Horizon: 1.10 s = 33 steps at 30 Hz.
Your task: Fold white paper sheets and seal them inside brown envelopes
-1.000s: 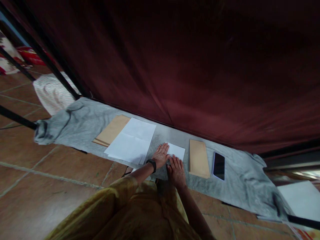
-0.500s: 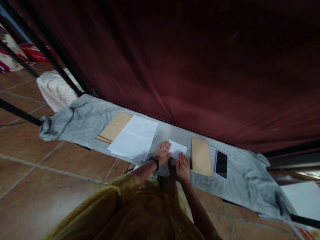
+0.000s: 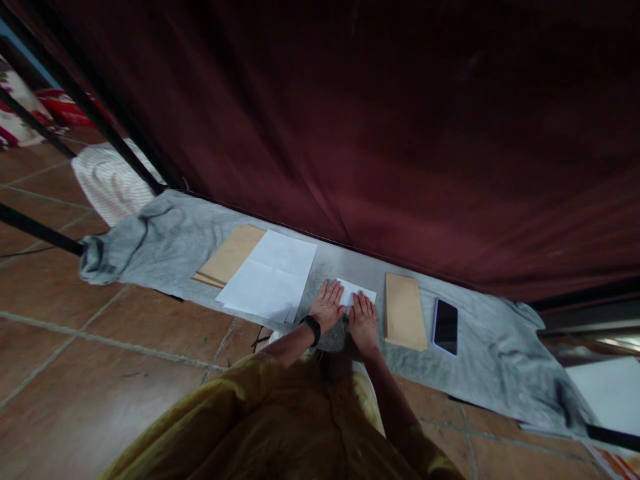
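Note:
A small folded white paper lies on the grey cloth, partly covered by both hands. My left hand, with a dark band on its wrist, lies flat on the paper's left end, fingers stretched out. My right hand rests with fingers extended over its lower right part. Left of my hands are larger white sheets, the top one creased, overlapping brown envelopes. To the right lies another stack of brown envelopes.
A phone lies right of the envelopes on the grey cloth. Behind it hangs a dark red curtain. Black metal bars stand at the left, and a white sheet-like thing is at the far right. Tiled floor surrounds the bench.
My right hand has slid up and slightly left over the folded paper, closer to my left hand. The left hand stays pressed on the paper's left end.

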Available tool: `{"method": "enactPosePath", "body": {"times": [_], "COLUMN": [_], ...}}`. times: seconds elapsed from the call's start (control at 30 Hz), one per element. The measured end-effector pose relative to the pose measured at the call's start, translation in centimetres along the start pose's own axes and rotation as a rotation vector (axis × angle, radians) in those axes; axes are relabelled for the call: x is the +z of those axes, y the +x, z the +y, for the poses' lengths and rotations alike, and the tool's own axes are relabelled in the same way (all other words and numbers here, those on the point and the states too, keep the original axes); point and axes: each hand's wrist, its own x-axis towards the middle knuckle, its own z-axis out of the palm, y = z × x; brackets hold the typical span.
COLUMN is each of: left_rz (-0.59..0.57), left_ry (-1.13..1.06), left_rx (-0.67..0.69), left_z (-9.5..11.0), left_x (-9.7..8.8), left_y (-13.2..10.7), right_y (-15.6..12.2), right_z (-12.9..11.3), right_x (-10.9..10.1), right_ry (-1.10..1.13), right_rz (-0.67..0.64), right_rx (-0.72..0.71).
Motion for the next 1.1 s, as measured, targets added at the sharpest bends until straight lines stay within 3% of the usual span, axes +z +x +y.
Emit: {"method": "enactPosePath", "body": {"times": [0.33,0.9,1.1], "left_rz": [0.008,0.021,0.051], "left_ry": [-0.006,0.094,0.009], "left_rx": [-0.032,-0.056,0.169], "left_z": [-0.7,-0.9,-0.3], "left_x": [0.1,-1.1,-1.0], "left_y": [-0.8,-1.4,-3.4], "right_y": [-1.4,-1.6,-1.3], "right_z": [2.1,2.0,1.9], "right_x": [0.0,0.2,0.3], "right_ry": [0.047,0.051,0.043], "right_rz": [0.040,0.077,0.112], "right_rx": [-0.015,-0.004,0.016]}}
